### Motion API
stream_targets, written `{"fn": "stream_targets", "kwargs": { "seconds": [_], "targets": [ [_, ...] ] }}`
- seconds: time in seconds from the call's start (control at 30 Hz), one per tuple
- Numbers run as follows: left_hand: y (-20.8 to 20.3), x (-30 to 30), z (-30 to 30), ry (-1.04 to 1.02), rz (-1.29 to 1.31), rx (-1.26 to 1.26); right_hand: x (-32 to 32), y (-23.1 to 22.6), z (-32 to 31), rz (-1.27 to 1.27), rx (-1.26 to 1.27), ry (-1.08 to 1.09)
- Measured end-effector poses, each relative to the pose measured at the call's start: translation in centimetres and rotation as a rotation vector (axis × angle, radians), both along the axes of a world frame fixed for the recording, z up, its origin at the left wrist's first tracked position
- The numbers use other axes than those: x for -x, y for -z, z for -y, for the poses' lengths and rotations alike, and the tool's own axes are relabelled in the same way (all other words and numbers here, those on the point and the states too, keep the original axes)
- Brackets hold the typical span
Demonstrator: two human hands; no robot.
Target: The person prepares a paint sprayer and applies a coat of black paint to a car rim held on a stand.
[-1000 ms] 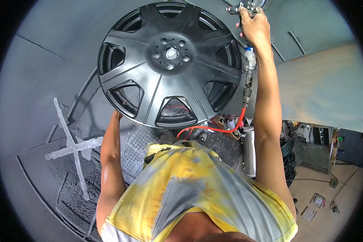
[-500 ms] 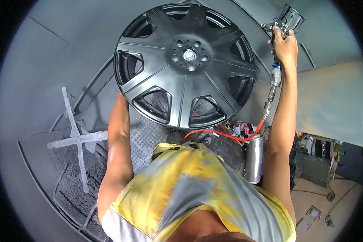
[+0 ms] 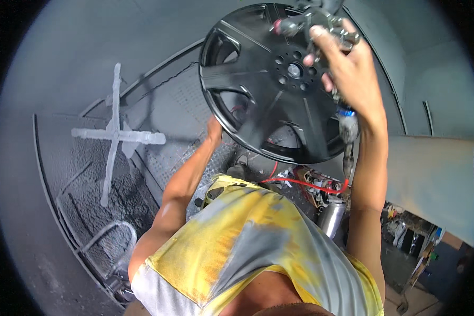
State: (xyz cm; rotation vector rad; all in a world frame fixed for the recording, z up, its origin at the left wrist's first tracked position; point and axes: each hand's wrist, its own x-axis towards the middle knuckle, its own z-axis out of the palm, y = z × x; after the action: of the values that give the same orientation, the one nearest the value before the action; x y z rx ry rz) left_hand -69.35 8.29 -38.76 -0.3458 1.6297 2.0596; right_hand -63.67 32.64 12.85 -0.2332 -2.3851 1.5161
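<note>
The right hand (image 3: 353, 71) wraps its fingers around the grip of a spray gun (image 3: 321, 26), clamped on it, with the gun's red-tipped nozzle pointing to the left of the hand. Just left of that hand, partly covered by it and the gun in this view, is a black spoked car wheel (image 3: 263, 118) with bolt holes around its hub. The left hand (image 3: 214, 129) is at the wheel's near-left rim; its fingers go out of sight behind the rim, so I cannot tell how they close there. Below the right hand, a wrapped coupling (image 3: 348, 129) leads from the gun to a red air hose (image 3: 310, 185), which curves leftward. A silver cylinder (image 3: 332, 218) stands further below that hand. Left of the left hand, well apart from the wheel, is a grey-coated cross-shaped frame (image 3: 116, 136).
</note>
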Motion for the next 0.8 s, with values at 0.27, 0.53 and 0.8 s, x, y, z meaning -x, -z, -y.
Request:
{"fn": "stream_targets", "kwargs": {
  "seconds": [0.27, 0.53, 0.8],
  "targets": [
    [-5.8, -14.2, -0.4, 0.893, 0.181, -0.01, -1.5, 2.6, 7.5, 0.1, -0.09, -0.323],
    [-0.9, -0.7, 6.6, 0.446, 0.27, -0.032, 2.0, 1.4, 8.3, 0.01, -0.323, -0.183],
    [-4.9, 5.4, 2.8, -0.01, 0.111, -0.068, 4.3, -0.4, 1.8, -0.057, -0.339, 0.126]
  ]
}}
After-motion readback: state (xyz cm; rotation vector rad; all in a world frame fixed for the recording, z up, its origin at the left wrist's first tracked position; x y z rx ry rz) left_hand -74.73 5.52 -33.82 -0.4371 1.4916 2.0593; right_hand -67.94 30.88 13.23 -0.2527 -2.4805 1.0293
